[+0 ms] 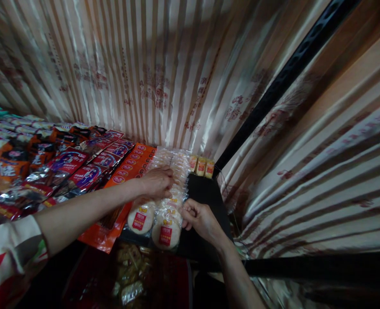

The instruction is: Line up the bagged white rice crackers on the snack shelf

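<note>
Two rows of clear packets with pale round crackers and red labels lie overlapped on a dark shelf. My left hand reaches across from the left and rests on the rows, fingers bent downward, their tips hidden among the wrappers. At the right edge of the right-hand row, my right hand has its fingers curled together against a packet's wrapper. Just left of the crackers is an orange pack printed with a column of round logos. Small yellow packets stand behind, by the shelf's far corner.
Red and purple snack bags and orange-black bags fill the left side. A black slotted post rises at the right corner before a pleated curtain. Below the shelf sits a dark container with wrapped yellowish snacks.
</note>
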`<state>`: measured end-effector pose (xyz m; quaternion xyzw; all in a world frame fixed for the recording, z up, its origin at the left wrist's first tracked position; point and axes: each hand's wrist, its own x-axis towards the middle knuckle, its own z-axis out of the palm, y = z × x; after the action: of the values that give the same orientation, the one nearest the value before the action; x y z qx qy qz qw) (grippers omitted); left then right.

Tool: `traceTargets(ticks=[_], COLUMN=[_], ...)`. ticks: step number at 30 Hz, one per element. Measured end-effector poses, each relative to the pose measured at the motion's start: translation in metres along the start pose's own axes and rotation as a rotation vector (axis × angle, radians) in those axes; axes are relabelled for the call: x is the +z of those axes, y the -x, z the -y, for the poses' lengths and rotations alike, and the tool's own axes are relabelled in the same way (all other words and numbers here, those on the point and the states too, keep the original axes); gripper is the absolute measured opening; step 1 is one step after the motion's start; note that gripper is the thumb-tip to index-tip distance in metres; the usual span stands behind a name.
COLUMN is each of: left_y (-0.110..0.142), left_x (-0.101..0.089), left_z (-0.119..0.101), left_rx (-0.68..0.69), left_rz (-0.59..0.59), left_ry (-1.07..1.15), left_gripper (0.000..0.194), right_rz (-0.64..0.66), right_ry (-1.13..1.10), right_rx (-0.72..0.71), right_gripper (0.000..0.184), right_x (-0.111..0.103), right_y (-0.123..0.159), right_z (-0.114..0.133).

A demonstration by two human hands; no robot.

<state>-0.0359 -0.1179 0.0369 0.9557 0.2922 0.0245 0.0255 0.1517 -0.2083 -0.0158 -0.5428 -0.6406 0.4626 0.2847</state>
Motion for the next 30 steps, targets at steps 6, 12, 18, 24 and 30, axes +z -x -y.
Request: traceTargets(ticks=[6, 12, 18, 24, 30], left_y=[0.000, 0.005, 0.016, 0.016, 0.015], left_x=[0.002, 0.000, -0.002, 0.005, 0.008], left_z=[0.002, 0.003, -0.004, -0.009, -0.010], left_rx=[-0.014, 0.010, 0.078, 0.074, 0.105], left_rz=[0.004, -0.037, -0.044, -0.047, -0.075], left_ry=[0.003, 0.049, 0.053, -0.022, -0.072], left_gripper=[0.014, 0.017, 0.018, 0.013, 0.017], right_rz=[-0.042, -0.101, -0.116, -0.158, -0.119], right_ry=[0.031, 0.109, 0.099, 0.070, 0.180], right_rx=[-0.079, -0.133, -0.124, 0.027, 0.068], right_gripper=[0.027, 0.029, 0.030, 0.033, 0.035], right_x=[-0.001, 0.000, 0.002, 0.002, 0.000], right_y=[0.000, -0.002, -0.003, 0.002, 0.024], right_z=[-0.006, -0.008, -0.006, -0.003, -0.001])
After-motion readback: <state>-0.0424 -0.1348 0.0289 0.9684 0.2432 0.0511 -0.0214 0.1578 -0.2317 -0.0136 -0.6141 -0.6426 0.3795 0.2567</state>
